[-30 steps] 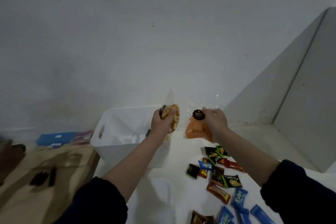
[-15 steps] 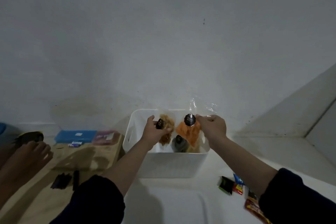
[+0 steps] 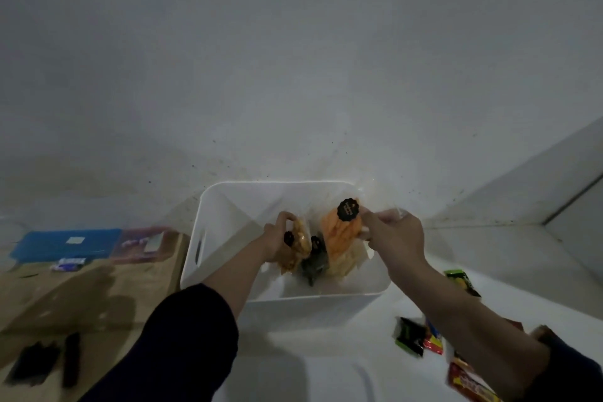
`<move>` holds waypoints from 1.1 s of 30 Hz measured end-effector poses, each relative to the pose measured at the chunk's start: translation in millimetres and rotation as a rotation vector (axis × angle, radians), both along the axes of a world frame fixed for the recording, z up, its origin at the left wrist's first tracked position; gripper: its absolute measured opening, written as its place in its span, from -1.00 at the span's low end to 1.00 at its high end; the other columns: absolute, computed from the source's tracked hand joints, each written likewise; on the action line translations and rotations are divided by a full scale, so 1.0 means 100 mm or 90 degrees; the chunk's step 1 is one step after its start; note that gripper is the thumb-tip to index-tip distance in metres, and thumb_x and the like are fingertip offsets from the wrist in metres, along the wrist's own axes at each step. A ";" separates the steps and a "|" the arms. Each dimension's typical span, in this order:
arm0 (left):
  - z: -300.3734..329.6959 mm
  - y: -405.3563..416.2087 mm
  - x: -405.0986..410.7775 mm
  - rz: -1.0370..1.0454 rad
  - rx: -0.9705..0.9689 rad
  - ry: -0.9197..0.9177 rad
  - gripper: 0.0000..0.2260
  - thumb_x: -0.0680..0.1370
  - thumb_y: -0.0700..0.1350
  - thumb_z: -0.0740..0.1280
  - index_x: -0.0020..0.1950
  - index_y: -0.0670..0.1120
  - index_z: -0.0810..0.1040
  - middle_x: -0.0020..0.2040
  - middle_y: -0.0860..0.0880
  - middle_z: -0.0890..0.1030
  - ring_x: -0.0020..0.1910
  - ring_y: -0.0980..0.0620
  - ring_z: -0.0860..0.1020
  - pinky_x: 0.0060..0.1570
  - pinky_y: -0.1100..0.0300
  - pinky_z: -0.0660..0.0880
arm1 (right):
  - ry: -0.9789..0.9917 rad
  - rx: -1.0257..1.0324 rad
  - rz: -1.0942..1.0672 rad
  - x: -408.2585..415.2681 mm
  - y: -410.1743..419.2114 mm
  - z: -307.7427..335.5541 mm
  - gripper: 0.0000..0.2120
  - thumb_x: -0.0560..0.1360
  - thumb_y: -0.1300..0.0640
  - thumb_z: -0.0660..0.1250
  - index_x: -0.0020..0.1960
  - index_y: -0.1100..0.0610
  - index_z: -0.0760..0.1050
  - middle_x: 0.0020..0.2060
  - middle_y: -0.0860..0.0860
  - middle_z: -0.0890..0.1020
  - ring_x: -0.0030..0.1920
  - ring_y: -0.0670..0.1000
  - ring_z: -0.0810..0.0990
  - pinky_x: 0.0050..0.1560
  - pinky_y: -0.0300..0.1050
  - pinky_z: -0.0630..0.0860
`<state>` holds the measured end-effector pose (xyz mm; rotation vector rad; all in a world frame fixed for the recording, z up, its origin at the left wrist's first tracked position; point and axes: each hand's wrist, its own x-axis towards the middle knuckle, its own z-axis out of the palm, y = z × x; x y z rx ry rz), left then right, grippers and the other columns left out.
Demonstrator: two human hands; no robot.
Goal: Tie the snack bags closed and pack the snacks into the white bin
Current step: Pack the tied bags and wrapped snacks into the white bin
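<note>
The white bin (image 3: 225, 225) stands on the white surface against the wall. Both my hands reach into it. My left hand (image 3: 280, 240) grips a clear bag of brown snacks (image 3: 298, 246) with a dark round sticker, low inside the bin. My right hand (image 3: 391, 235) pinches the top of a clear bag of orange snacks (image 3: 339, 235) that bears a black round sticker (image 3: 347, 209). A dark snack bag (image 3: 315, 263) lies on the bin floor between the two. Small wrapped snacks (image 3: 409, 336) lie on the surface to the right of the bin.
A brown board (image 3: 85, 297) lies left of the bin, with a blue box (image 3: 65, 243), a pink box (image 3: 143, 243) and dark sticks (image 3: 42, 362) on it. More wrappers (image 3: 463, 282) lie near my right forearm. A grey wall rises close behind the bin.
Both hands carried their bags from above the surface over to the bin and lowered them inside. The view swung left and down, bringing the bin to the centre.
</note>
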<state>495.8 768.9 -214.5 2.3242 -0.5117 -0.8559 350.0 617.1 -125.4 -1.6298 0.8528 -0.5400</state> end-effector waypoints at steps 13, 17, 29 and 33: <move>0.18 0.31 0.07 0.014 0.201 0.092 -0.03 0.38 -0.09 0.52 0.54 -0.16 -0.11 0.49 -0.23 0.21 0.39 -0.25 0.32 0.29 -0.06 0.42 | 0.047 -0.044 0.101 0.44 0.49 -0.02 -0.66 0.39 -0.09 0.36 -0.28 0.20 0.43 -0.36 0.16 0.57 -0.31 0.13 0.62 -0.28 -0.02 0.54; 0.23 0.56 0.10 0.062 0.129 0.107 -0.11 0.38 -0.12 0.53 0.53 -0.14 0.03 0.49 -0.17 0.21 0.42 -0.21 0.28 0.32 -0.01 0.37 | 0.127 -0.032 0.175 0.58 0.74 -0.20 -0.74 0.42 0.02 0.32 -0.20 0.24 0.44 -0.29 0.12 0.54 -0.25 0.09 0.56 -0.28 -0.13 0.43; 0.14 0.44 -0.03 0.003 0.139 0.095 -0.67 0.53 -0.24 0.22 0.30 -0.21 0.45 -0.19 -0.08 0.45 -0.18 -0.04 0.42 -0.21 0.14 0.34 | 0.197 -0.052 0.249 0.68 0.85 -0.42 -0.67 0.44 0.29 0.24 -0.44 0.15 0.21 -0.55 0.00 0.24 -0.49 -0.01 0.23 -0.38 -0.22 0.25; 0.21 0.40 -0.07 0.026 0.166 0.049 -0.61 0.55 -0.20 0.29 0.37 -0.22 0.36 0.19 -0.16 0.51 0.01 -0.05 0.45 0.04 0.10 0.43 | 0.160 -0.060 0.247 0.59 0.79 -0.36 -0.90 0.48 0.23 0.24 -0.04 0.16 0.51 -0.25 0.08 0.55 -0.18 0.06 0.52 -0.11 -0.07 0.48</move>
